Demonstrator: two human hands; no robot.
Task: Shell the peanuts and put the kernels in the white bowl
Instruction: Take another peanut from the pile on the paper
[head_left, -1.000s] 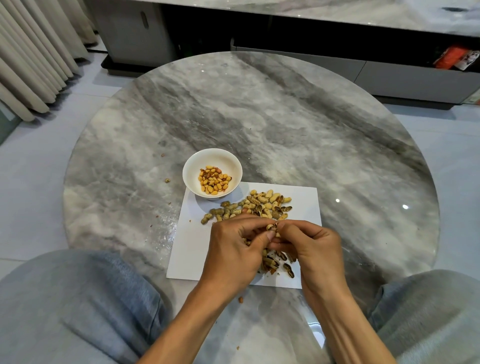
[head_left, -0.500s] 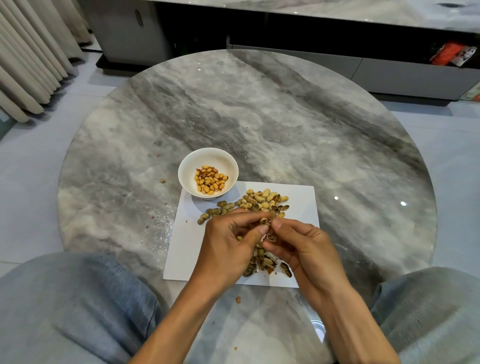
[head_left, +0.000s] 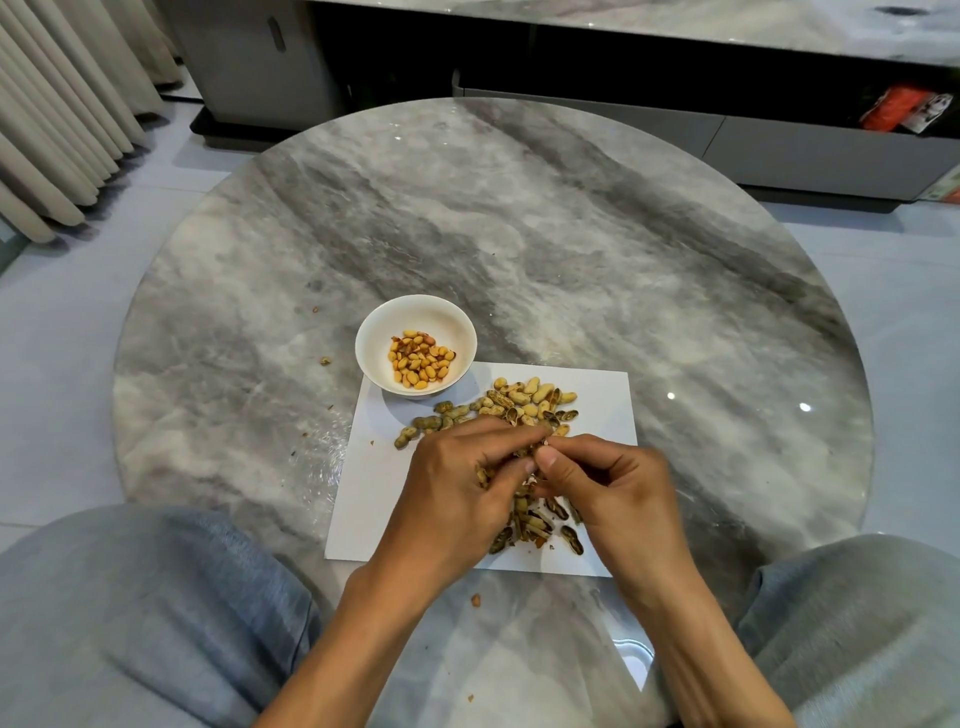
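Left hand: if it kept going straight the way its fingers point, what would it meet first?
The left hand points up-right, so probably the right hand just beyond the peanut they pinch; depth is unclear.

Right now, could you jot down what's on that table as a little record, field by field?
Table: round grey marble top
Bowl: white bowl holding shelled kernels, at the paper's far-left corner
Paper: white sheet
Unshelled peanuts: pile on the sheet's far side
Empty shells: heap under the hands
Left hand: pinching a peanut
Right hand: pinching the same peanut
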